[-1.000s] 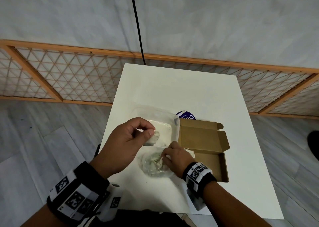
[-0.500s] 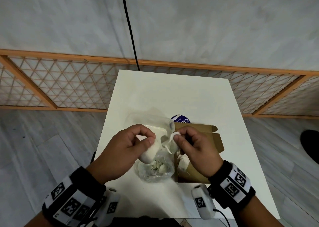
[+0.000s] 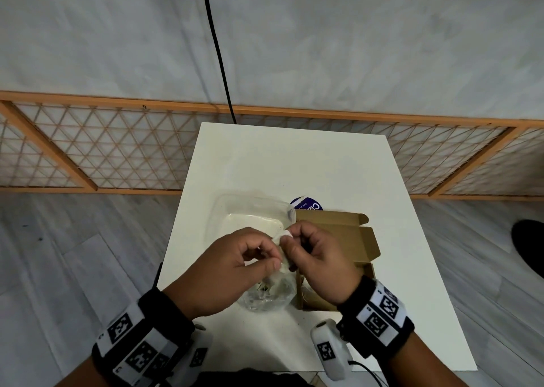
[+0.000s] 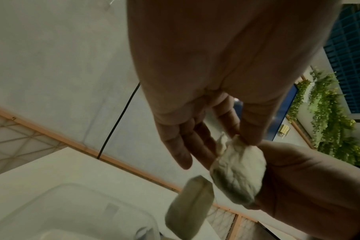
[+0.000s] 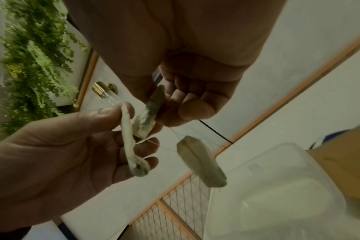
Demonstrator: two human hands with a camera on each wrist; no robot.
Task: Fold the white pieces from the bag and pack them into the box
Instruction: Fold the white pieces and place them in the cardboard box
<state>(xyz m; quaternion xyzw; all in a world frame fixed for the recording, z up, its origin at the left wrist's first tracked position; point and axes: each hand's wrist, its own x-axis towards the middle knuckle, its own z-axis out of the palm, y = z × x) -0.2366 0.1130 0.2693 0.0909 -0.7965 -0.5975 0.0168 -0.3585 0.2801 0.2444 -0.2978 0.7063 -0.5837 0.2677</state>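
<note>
Both hands meet over the table and hold a crumpled white piece [image 3: 283, 235] between them. My left hand [image 3: 272, 252] pinches its top edge between thumb and forefinger; from the left wrist it shows as a wrinkled pouch [image 4: 237, 172]. My right hand [image 3: 290, 251] grips its other side with curled fingers. From the right wrist I see the white piece [image 5: 129, 142] edge-on, and a small folded tab [image 5: 201, 164] dangling from it on a thin thread. A clear bag [image 3: 266, 295] with more pieces lies right below the hands. The open brown cardboard box [image 3: 338, 232] sits to the right, partly hidden by my right hand.
A clear plastic container [image 3: 250, 213] stands behind the hands, left of the box. A blue round lid [image 3: 306, 205] peeks out behind the box. The white table [image 3: 294, 162] ends at a wooden lattice fence [image 3: 117, 151]; a black cable [image 3: 217, 50] hangs down the wall.
My right hand has come out of the bag and risen to join the left. Both hands now pinch the white piece closer together, slightly higher above the bag.
</note>
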